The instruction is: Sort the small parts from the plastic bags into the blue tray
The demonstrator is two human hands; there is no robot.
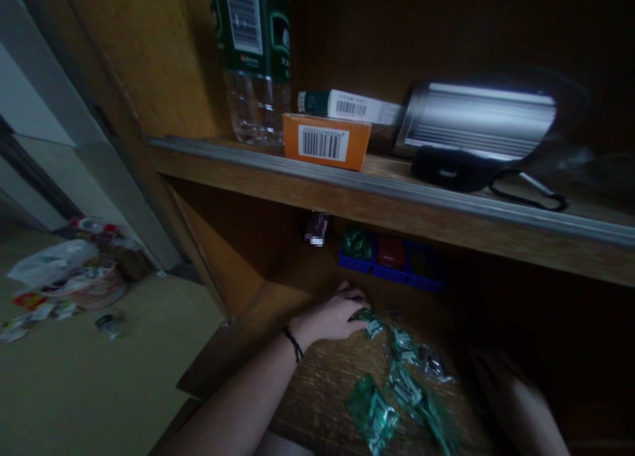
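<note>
Inside the lower wooden compartment, my left hand point(340, 312) rests palm down, with its fingers at a small green packet point(372, 323). More green packets point(374, 413) lie on the wooden board beside it, along with a clear packet point(435, 363) of dark items. My right hand point(501, 376) is in shadow at the right, blurred, and its fingers are hard to make out. Behind the packets stands a blue divided tray point(384, 273) holding a green packet point(356, 243) and a red item point(391, 251).
On the upper shelf point(397, 188) are a water bottle point(258, 65), an orange box point(326, 142), a white-green box point(352, 106), a silver cylinder point(479, 122) and a black case point(454, 170) with a carabiner. A basket of litter point(94, 287) sits on the floor at left.
</note>
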